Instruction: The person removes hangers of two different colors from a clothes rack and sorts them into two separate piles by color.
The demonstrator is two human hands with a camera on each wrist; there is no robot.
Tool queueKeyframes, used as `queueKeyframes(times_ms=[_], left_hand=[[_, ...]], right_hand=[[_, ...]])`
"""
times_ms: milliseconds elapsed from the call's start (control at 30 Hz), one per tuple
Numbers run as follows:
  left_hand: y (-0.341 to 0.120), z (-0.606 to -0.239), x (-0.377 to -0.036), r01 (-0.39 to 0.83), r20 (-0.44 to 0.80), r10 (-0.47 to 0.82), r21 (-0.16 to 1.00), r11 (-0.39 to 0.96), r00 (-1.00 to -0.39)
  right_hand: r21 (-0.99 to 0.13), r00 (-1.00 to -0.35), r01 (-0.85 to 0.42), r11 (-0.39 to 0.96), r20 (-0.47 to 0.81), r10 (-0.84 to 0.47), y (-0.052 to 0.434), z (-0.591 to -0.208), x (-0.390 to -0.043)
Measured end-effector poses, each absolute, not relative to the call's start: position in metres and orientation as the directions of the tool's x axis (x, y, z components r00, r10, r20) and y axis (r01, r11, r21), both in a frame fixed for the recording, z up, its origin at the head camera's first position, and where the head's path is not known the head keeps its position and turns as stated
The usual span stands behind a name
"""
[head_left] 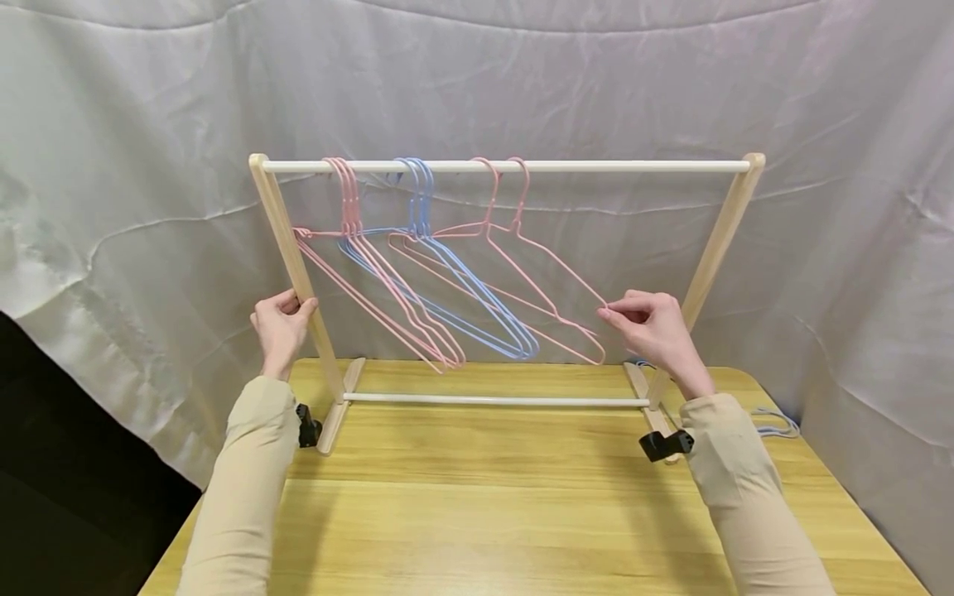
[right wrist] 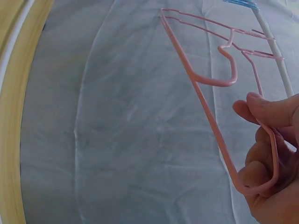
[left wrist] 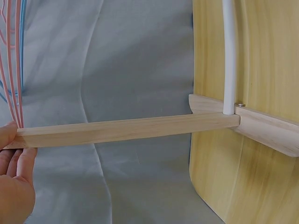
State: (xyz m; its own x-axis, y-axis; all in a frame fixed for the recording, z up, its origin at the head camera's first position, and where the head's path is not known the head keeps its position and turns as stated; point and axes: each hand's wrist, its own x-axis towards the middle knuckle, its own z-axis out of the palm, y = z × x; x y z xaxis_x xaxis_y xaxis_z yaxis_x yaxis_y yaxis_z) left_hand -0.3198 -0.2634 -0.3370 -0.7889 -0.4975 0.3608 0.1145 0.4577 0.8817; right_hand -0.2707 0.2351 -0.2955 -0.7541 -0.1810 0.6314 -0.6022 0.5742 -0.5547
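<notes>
A wooden clothes rack with a white top rail [head_left: 633, 166] stands on the table. My left hand [head_left: 281, 331] grips its left post [head_left: 286, 232] between thumb and fingers, also visible at the edge of the left wrist view. On the right, my right hand [head_left: 659, 331] pinches the lower shoulder end of the rightmost pink hanger [head_left: 559, 258], whose hook is over the rail. Its rounded end [right wrist: 273, 158] lies against the fingers in the right wrist view. Beside it hangs another pink hanger [head_left: 522, 271]. Farther left hang several blue hangers [head_left: 477, 285] and a cluster of pink hangers [head_left: 383, 277].
Near the table, a white lower bar [head_left: 492, 401] joins the rack's wooden feet [head_left: 341, 414]. Blue wire items [head_left: 778, 424] lie on the table [head_left: 484, 513] at the right, partly behind my arm. A grey curtain [head_left: 596, 91] hangs close behind the rack.
</notes>
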Motion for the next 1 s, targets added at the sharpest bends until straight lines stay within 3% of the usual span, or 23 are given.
queueKeyframes(times_ms=[733,1000], left_hand=[[-0.263,-0.337,-0.321,0.113,0.375,-0.499,0.872,0.477,-0.781],[-0.263,-0.337,-0.320,0.098,0.371,-0.502,0.868,0.488,-0.781]], right_hand=[[-0.628,-0.755,-0.584,0.514,0.654,-0.060,0.231,-0.305,-0.276],[-0.662,-0.766,-0.575,0.480,0.641,-0.034,0.220,-0.291,-0.257]])
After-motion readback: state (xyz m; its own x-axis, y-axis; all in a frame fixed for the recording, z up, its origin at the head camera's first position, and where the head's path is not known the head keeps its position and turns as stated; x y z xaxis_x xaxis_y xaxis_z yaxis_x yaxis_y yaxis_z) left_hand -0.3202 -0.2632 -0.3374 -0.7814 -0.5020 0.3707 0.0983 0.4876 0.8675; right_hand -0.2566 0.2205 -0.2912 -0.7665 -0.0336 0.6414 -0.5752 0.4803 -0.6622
